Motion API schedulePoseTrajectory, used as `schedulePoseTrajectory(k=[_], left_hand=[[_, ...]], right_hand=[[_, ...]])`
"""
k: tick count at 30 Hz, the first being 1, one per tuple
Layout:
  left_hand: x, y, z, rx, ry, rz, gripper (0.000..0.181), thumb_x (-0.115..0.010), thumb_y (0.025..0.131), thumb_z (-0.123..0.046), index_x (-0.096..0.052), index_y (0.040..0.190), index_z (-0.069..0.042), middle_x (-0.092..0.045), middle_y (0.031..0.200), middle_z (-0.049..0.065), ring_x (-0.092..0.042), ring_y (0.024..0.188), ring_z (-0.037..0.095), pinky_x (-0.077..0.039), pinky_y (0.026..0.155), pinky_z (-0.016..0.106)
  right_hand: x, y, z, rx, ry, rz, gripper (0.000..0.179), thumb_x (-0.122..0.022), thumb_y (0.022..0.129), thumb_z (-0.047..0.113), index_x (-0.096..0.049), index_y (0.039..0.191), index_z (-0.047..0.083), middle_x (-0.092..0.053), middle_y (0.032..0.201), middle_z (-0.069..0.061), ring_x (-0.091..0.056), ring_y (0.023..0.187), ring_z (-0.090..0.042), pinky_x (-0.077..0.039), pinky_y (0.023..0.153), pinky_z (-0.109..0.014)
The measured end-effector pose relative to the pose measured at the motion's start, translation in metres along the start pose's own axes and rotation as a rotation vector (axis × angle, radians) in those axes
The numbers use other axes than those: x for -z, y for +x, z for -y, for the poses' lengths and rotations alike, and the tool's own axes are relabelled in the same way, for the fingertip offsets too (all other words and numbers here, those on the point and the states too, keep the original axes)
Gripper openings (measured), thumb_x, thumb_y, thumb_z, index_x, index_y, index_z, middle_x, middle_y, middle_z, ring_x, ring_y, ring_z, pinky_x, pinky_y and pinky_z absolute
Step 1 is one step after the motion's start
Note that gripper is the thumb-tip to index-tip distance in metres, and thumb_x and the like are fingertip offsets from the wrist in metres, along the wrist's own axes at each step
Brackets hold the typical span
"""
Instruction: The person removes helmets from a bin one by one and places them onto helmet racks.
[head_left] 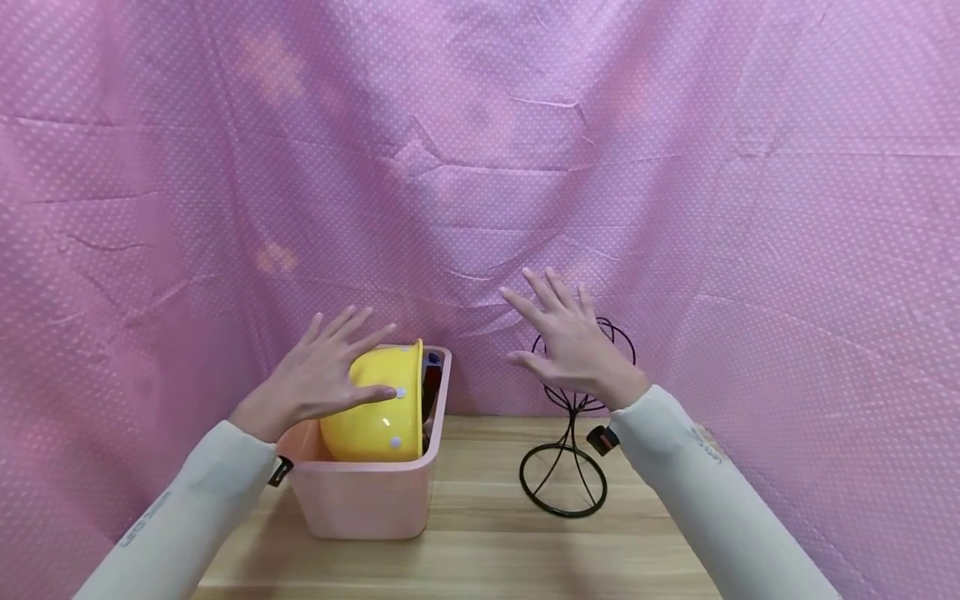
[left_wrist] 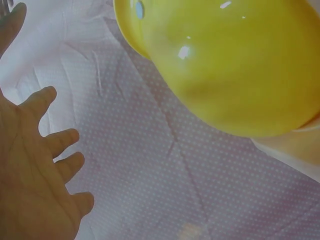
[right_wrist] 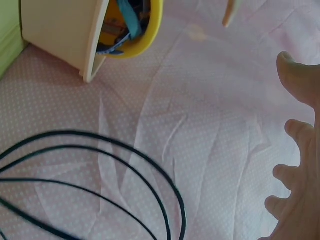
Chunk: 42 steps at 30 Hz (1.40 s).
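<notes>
A yellow hard hat (head_left: 375, 425) with pale round studs stands on its side in a pink bin (head_left: 367, 500) at the left of the table. My left hand (head_left: 318, 375) is held over the bin with its fingers spread, overlapping the hat in the head view; it holds nothing. To the right stands a black wire stand (head_left: 566, 492) with a round base and a looped, domed top. My right hand (head_left: 573, 346) is raised in front of that top, fingers spread and nothing in them. In the right wrist view, straps (right_wrist: 131, 20) show inside the hat.
The wooden table (head_left: 480, 542) carries the bin and the stand. Pink dotted cloth (head_left: 480, 208) hangs behind and along both sides. Dark red and blue items (head_left: 432, 379) show inside the bin, partly hidden by the hat. A dark band (head_left: 602, 439) is at my right wrist.
</notes>
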<state>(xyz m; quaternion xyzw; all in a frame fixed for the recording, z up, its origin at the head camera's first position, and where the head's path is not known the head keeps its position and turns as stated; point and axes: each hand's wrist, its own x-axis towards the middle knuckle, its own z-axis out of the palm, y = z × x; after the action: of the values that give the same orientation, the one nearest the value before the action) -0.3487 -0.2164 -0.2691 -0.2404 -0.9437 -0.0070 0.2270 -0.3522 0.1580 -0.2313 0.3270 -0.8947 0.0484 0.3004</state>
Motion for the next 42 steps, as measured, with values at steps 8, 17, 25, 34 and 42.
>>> schedulePoseTrajectory(k=[8, 17, 25, 34, 42], left_hand=[[0.002, -0.01, 0.016, 0.039, -0.013, 0.02, 0.088, -0.051, 0.089, -0.077, -0.029, 0.161, -0.03, -0.021, 0.17, 0.015, -0.016, 0.157, 0.043, -0.007, 0.124, 0.071], [-0.004, -0.03, 0.029, 0.084, -0.102, 0.027, 0.088, -0.056, 0.089, -0.071, -0.03, 0.161, -0.026, -0.025, 0.168, 0.017, -0.023, 0.154, 0.046, -0.012, 0.122, 0.074], [-0.016, -0.053, 0.046, 0.127, -0.214, 0.039, 0.089, -0.059, 0.09, -0.068, -0.026, 0.162, -0.028, -0.028, 0.166, 0.023, -0.029, 0.151, 0.049, -0.019, 0.118, 0.076], [-0.037, -0.08, 0.058, 0.2, -0.355, 0.064, 0.09, -0.06, 0.091, -0.063, -0.019, 0.163, -0.029, -0.025, 0.166, 0.025, -0.028, 0.15, 0.051, -0.017, 0.117, 0.078], [-0.055, -0.098, 0.064, 0.243, -0.472, 0.073, 0.097, -0.064, 0.09, -0.058, -0.017, 0.164, -0.016, -0.025, 0.167, 0.023, -0.028, 0.149, 0.053, -0.024, 0.113, 0.079]], right_hand=[[-0.006, 0.013, 0.013, 0.012, 0.005, 0.014, 0.083, -0.06, 0.093, 0.061, -0.022, 0.162, 0.033, -0.008, 0.173, -0.01, -0.006, 0.159, -0.041, 0.002, 0.122, -0.073], [-0.019, 0.029, 0.031, 0.059, 0.032, 0.029, 0.081, -0.057, 0.095, 0.06, -0.022, 0.162, 0.033, -0.009, 0.173, -0.01, -0.007, 0.159, -0.041, -0.004, 0.124, -0.071], [-0.034, 0.039, 0.049, 0.069, 0.12, 0.062, 0.082, -0.062, 0.095, 0.054, -0.021, 0.162, 0.033, -0.003, 0.174, -0.005, -0.002, 0.16, -0.037, -0.006, 0.124, -0.069], [-0.051, 0.047, 0.062, 0.039, 0.224, 0.104, 0.082, -0.062, 0.096, 0.053, -0.017, 0.162, 0.038, -0.005, 0.174, -0.004, -0.006, 0.16, -0.035, -0.02, 0.124, -0.063], [-0.074, 0.052, 0.07, 0.004, 0.327, 0.118, 0.084, -0.064, 0.094, 0.055, -0.02, 0.162, 0.034, -0.008, 0.173, -0.006, -0.015, 0.159, -0.035, -0.03, 0.12, -0.063]])
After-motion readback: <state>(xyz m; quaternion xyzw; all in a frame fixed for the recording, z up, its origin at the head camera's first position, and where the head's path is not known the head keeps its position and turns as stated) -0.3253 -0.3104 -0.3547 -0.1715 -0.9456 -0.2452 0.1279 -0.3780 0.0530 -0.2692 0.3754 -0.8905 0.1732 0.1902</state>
